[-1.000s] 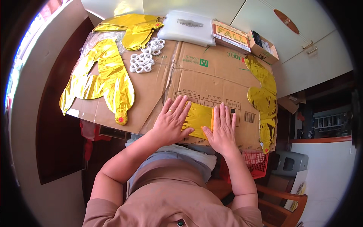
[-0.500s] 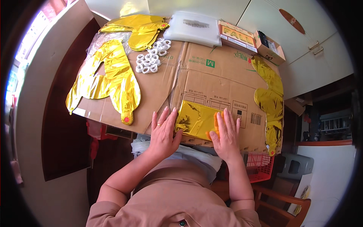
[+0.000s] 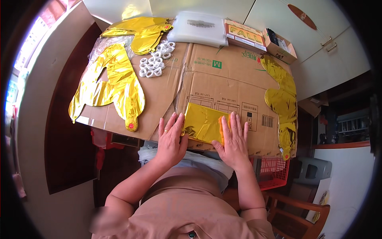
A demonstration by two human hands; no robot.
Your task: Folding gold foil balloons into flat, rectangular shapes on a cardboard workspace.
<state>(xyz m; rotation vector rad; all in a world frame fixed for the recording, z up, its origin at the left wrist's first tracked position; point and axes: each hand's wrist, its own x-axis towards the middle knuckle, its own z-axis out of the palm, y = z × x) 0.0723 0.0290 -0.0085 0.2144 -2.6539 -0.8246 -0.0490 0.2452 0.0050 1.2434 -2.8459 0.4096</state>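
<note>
On the cardboard lies a folded gold foil balloon (image 3: 203, 121), flat and creased into a small rectangle. My left hand (image 3: 172, 139), a ring on one finger, rests at its left edge, fingers stretched out. My right hand (image 3: 234, 139) lies flat at its right end with fingers extended. Beneath that hand an orange, soft-looking piece (image 3: 221, 129) shows between thumb and fingers; most of it is covered. At the left a flat gold letter-shaped foil balloon (image 3: 129, 89) is spread out. Another curvy gold foil balloon (image 3: 281, 101) hangs along the right edge.
Flattened cardboard (image 3: 227, 83) covers the table. At the back are stacked gold foil balloons (image 3: 145, 34), white string coils (image 3: 153, 65), clear plastic bags (image 3: 197, 30), a flat box (image 3: 245, 36) and an open small box (image 3: 278, 46). A red basket (image 3: 273, 173) stands below, near a wooden chair (image 3: 300, 211).
My right hand has shifted slightly left along the folded balloon, the orange piece with it. The left hand stays at the left edge. The whole view has shifted a little.
</note>
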